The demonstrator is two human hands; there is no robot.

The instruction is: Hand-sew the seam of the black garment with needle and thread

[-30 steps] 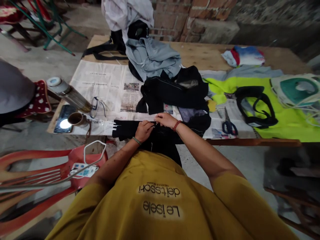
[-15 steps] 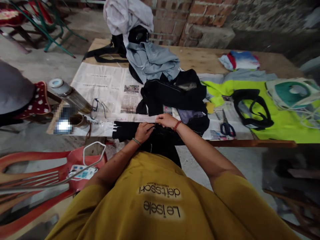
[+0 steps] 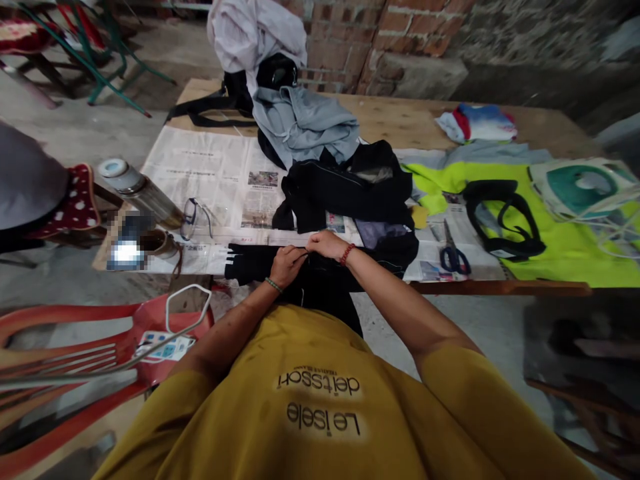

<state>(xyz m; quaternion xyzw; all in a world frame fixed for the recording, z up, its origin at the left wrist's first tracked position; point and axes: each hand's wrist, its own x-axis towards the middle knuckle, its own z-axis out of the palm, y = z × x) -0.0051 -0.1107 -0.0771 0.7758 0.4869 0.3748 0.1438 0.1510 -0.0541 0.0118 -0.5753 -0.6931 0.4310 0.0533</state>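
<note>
A black garment [image 3: 250,264] lies along the front edge of the table, its left end cut into strips or hung with tabs. My left hand [image 3: 287,265], with a green beaded bracelet at the wrist, is closed on a raised fold of this cloth. Fingertips of my right hand [image 3: 326,245] are pinched together right against the left fingertips, at the fold. Whatever they pinch is too small to make out. More black clothing [image 3: 345,190] is heaped just beyond both hands.
Scissors [image 3: 453,253] lie on newspaper to the right, near a black strap [image 3: 505,217] and an iron [image 3: 585,190] on yellow-green cloth [image 3: 560,267]. To the left are glasses [image 3: 196,219] and a bottle [image 3: 140,193]. A red chair [image 3: 150,313] stands at the front left.
My right hand has moved slightly left, so its fingertips now meet those of my left hand. The left hand keeps its place on the black cloth.
</note>
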